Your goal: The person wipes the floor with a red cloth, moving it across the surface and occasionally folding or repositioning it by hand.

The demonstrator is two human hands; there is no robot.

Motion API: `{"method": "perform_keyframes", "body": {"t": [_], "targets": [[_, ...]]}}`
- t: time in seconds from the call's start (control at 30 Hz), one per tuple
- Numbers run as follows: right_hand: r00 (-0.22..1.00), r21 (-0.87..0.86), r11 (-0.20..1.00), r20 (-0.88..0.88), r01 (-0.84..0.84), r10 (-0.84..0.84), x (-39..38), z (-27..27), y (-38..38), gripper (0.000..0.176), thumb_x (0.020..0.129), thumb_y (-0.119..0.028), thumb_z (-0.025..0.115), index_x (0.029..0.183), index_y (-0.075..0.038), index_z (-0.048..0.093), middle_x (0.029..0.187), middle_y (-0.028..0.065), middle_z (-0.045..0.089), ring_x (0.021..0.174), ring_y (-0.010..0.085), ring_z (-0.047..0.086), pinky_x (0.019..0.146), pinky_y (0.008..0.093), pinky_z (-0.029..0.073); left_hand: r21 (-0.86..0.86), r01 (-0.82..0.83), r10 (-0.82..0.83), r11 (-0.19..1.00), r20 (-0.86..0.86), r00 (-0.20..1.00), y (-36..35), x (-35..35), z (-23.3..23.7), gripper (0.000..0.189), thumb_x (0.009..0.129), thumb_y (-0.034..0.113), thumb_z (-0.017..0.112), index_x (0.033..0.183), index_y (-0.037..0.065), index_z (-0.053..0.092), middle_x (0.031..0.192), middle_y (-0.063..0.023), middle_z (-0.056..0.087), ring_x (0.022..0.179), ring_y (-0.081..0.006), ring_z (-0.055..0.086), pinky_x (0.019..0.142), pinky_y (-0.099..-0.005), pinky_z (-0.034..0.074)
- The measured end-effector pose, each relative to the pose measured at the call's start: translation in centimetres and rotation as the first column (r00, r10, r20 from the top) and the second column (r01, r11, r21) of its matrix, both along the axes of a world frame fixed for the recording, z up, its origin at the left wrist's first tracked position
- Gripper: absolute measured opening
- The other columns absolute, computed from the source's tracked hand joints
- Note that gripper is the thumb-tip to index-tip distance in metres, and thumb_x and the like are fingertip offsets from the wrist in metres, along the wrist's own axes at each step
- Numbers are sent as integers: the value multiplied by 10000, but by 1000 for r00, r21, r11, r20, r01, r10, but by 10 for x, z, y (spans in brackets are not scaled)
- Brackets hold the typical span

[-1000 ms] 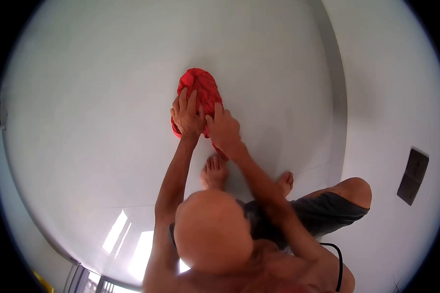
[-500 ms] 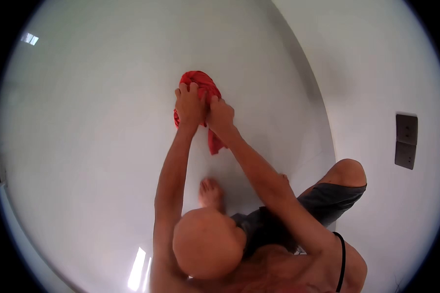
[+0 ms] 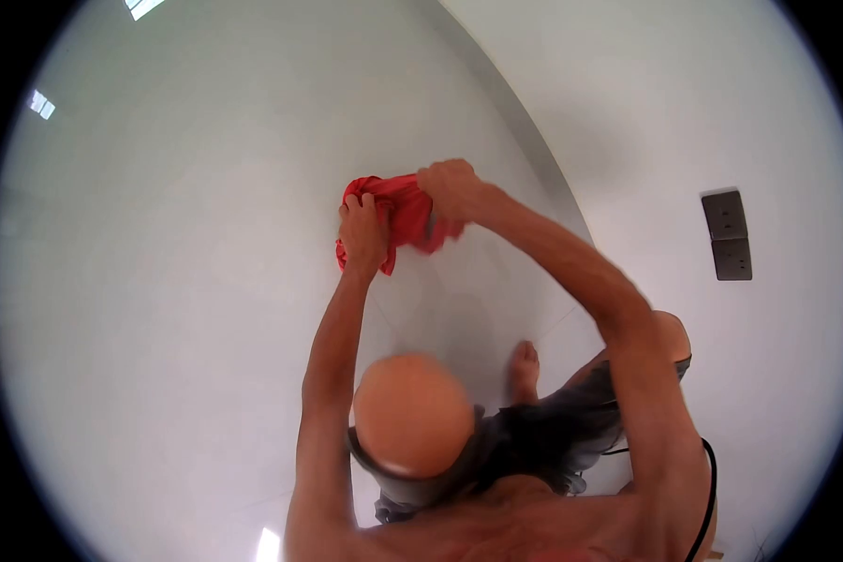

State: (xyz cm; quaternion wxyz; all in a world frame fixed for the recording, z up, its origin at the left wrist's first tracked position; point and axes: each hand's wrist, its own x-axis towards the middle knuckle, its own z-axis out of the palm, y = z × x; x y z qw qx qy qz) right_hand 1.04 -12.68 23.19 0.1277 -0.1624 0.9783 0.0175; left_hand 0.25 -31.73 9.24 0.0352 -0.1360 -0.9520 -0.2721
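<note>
A crumpled red cloth [image 3: 405, 208] lies bunched on the pale floor, part of it stretched between my two hands. My left hand [image 3: 363, 230] grips the bunched left end from above, fingers curled over the folds. With its fingers closed, my right hand [image 3: 452, 190] pulls the upper right part of the cloth out to the side. A loose, blurred end hangs below the right hand, with a small grey patch near it. The fingertips of the right hand are hidden.
My bent knee [image 3: 414, 412] and bare foot [image 3: 525, 373] are close below the cloth. On the right rises a white wall [image 3: 628, 140] with dark sockets [image 3: 727, 234]. A black cord [image 3: 707, 496] hangs by my right arm. Light reflects off the glossy floor [image 3: 187, 281].
My right hand has moved up and right, away from the left, drawing the cloth out with it. My left hand stays on the bunched part. The camera view has shifted.
</note>
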Motion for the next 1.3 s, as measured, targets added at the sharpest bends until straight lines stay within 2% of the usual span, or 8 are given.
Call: {"method": "perform_keyframes", "body": {"t": [0.2,0.37,0.47,0.7,0.8,1.0,1.17,1.3], "targets": [[958,325,938,287,-122,25,12,76,-34,71,796,-54,774,816,-22,715,833,189,733,840,355,746,683,456,586,56,74,-84,996,203,976,36,21,-27,259,986,182,619,1188,20,619,1184,-197,604,1175,-432,607,935,-512,586],[923,176,982,363,64,-125,57,32,46,118,815,-20,676,917,-24,735,960,207,751,923,394,740,708,499,581,50,189,-192,981,62,979,25,46,-36,255,1004,234,664,1170,44,631,1217,-180,606,1134,-404,614,872,-536,588],[959,-75,963,146,257,-245,61,-78,110,125,861,-104,691,945,-17,724,993,233,744,974,437,719,779,535,572,92,278,-288,956,126,949,11,30,-26,329,1001,291,693,1224,56,637,1301,-171,598,1191,-397,599,899,-532,586],[719,-425,618,124,661,-684,90,-166,75,607,953,-465,726,1388,-76,559,1274,287,603,1044,469,675,849,540,572,134,418,-439,898,243,865,-34,41,-3,747,943,236,779,1596,99,444,1684,-192,349,1500,-433,410,1121,-491,521],[687,-551,507,178,663,-704,88,-167,69,771,932,-513,758,1521,-106,474,1346,277,516,1060,463,666,846,529,581,83,410,-398,908,474,786,-41,36,31,941,893,212,839,1676,133,323,1736,-207,258,1533,-438,372,1174,-513,484],[851,-493,748,-29,444,-524,78,-191,83,746,906,-414,818,1511,-111,504,1212,214,521,990,384,655,754,465,588,-90,520,-338,849,665,666,1,0,67,1009,869,219,858,1692,148,280,1740,-257,209,1540,-498,325,1188,-546,466],[894,-516,794,-112,321,-434,86,-215,88,513,925,-264,762,1372,-97,573,1124,186,538,917,363,658,708,445,587,-155,471,-439,868,204,875,36,38,-43,750,841,122,788,1536,74,510,1403,-244,501,1201,-437,547,1001,-521,535],[848,-453,770,-55,450,-528,116,-209,121,389,927,-155,702,1292,-73,593,1092,182,554,895,368,672,692,456,592,-47,538,-531,841,114,840,134,102,-52,527,816,40,705,1342,73,674,1215,-189,580,1040,-366,605,887,-445,557]]}}
